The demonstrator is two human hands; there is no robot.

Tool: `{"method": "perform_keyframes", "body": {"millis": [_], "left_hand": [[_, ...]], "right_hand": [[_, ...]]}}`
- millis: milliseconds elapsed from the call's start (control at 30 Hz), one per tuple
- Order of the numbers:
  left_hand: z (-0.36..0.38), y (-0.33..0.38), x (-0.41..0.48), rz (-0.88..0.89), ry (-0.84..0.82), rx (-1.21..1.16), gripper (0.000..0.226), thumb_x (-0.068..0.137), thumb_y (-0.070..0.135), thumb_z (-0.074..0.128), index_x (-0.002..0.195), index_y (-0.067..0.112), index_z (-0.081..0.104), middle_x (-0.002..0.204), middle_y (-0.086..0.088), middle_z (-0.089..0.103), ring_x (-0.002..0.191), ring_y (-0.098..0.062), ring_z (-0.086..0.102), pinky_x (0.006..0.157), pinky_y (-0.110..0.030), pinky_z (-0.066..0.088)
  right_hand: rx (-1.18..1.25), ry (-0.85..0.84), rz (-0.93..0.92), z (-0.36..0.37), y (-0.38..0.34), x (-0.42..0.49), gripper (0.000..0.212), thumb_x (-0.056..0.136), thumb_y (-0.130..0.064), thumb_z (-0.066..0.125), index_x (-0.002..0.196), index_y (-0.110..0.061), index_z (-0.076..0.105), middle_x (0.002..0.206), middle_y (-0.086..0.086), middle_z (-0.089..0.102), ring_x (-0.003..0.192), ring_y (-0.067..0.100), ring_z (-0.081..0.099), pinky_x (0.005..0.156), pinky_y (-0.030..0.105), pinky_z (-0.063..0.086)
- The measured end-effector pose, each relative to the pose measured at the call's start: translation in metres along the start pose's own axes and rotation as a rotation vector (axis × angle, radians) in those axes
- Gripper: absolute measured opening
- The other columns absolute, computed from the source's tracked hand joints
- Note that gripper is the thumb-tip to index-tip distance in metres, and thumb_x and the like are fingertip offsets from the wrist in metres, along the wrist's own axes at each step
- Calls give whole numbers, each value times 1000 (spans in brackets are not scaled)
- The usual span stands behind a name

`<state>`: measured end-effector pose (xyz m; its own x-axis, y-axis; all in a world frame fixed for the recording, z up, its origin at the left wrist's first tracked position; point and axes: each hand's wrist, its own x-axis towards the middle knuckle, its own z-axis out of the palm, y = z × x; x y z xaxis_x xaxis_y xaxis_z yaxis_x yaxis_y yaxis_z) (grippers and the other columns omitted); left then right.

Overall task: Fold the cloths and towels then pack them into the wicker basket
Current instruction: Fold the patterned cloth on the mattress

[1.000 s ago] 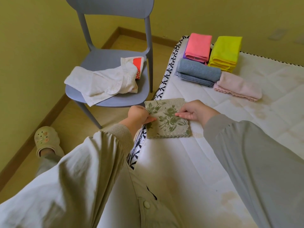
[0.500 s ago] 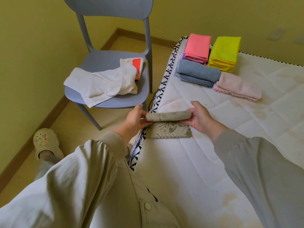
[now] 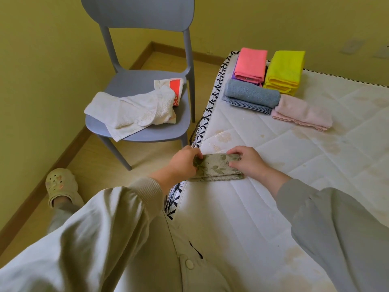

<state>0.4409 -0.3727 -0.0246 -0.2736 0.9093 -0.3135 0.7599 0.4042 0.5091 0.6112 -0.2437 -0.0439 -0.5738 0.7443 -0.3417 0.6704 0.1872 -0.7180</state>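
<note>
Working at the near-left edge of the white quilted mattress [image 3: 273, 186]. This is the folding stage, not packing, and no wicker basket is in view. The pale blue plastic chair [image 3: 147, 85] beside the mattress carries a rumpled white terry towel [image 3: 130, 110] over a cream cloth with an orange-red band [image 3: 175, 89]; both look unfolded, so more folding remains. At the far corner sit four finished pieces, close together: yellow folded cloth [image 3: 285, 70], coral-pink folded cloth [image 3: 250, 62], grey-blue rolled towel [image 3: 250, 94], pale pink folded towel [image 3: 303, 112]. The piece in hand is the sage-green leaf-print cloth [image 3: 214, 167], lying flat on the mattress edge, doubled into a narrow strip with its layers stacked. I judge this fold complete or nearly so. The next move calls for pressing the layers flat, then lifting the bundle by both ends so it doesn't spring open on the way to the others. My left hand [image 3: 181, 163] has its fingers curled over the strip's left end, gripping it. My right hand [image 3: 250, 163] is narrow, fingertips on top and thumb at the near side, pinching the right end.
</note>
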Motion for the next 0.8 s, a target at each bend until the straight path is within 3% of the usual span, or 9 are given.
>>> {"method": "perform_keyframes", "body": {"millis": [100, 200, 300, 367, 433, 500, 567, 667, 800], "left_hand": [[0, 11, -1, 19, -38, 300, 42, 82, 1, 56, 120, 14, 47, 116, -8, 48, 92, -28, 54, 67, -37, 48], [-2, 16, 5, 48, 3, 554, 49, 83, 11, 61, 126, 15, 40, 111, -4, 56, 101, -25, 45, 67, -31, 36], [-6, 15, 12, 52, -109, 559, 48, 83, 18, 65, 127, 15, 45, 108, -4, 60, 104, -23, 43, 73, -30, 37], [-9, 14, 12, 3, -218, 451, 40, 81, 22, 70, 117, 12, 54, 102, -4, 58, 98, -21, 48, 72, -29, 44], [-12, 11, 10, -45, -285, 320, 33, 77, 25, 75, 101, 10, 60, 91, -2, 57, 84, -18, 51, 64, -23, 43], [-14, 6, 7, -100, -264, 94, 25, 74, 20, 77, 90, 11, 61, 85, -1, 58, 77, -17, 52, 58, -20, 40], [-13, -1, 6, -176, -216, -347, 21, 74, 8, 76, 92, 10, 64, 88, -2, 63, 82, -18, 58, 70, -22, 48], [-11, -2, 10, -266, -157, -977, 26, 81, -2, 69, 105, 6, 64, 99, -9, 67, 88, -20, 65, 84, -29, 56], [-4, 7, 18, -303, -158, -1092, 31, 86, 10, 67, 116, 7, 59, 99, -6, 66, 83, -15, 65, 68, -26, 57]], "right_hand": [[-217, -80, -64, 3, -5, -3, 45, 79, -1, 68, 121, -11, 58, 119, 7, 45, 110, 20, 50, 80, 17, 36], [-473, -180, -54, -3, -13, 1, 54, 80, -14, 69, 130, -17, 50, 126, 7, 45, 120, 25, 43, 94, 27, 39], [-536, -244, 49, -10, -20, 5, 59, 77, -23, 74, 131, -21, 48, 126, 5, 51, 123, 24, 39, 98, 31, 38], [-447, -308, 131, -13, -19, 7, 51, 74, -19, 78, 121, -14, 56, 116, 6, 57, 110, 22, 50, 87, 27, 43], [-304, -370, 192, -18, -16, 4, 27, 73, -11, 78, 97, -10, 64, 97, 3, 63, 95, 21, 57, 71, 22, 44], [-30, -371, 241, -25, -9, 0, 19, 74, 0, 73, 92, -5, 68, 95, 8, 68, 98, 26, 63, 78, 24, 49], [410, -368, 321, -32, -4, -4, 30, 80, 13, 59, 108, 5, 64, 104, 15, 68, 100, 29, 63, 89, 31, 51], [931, -426, 385, -41, 0, -7, 32, 86, 17, 42, 105, 2, 61, 99, 14, 70, 90, 24, 68, 82, 33, 55], [897, -365, 369, -42, 0, -7, 23, 88, -2, 56, 108, -10, 62, 104, 8, 68, 98, 20, 64, 82, 34, 55]]}}
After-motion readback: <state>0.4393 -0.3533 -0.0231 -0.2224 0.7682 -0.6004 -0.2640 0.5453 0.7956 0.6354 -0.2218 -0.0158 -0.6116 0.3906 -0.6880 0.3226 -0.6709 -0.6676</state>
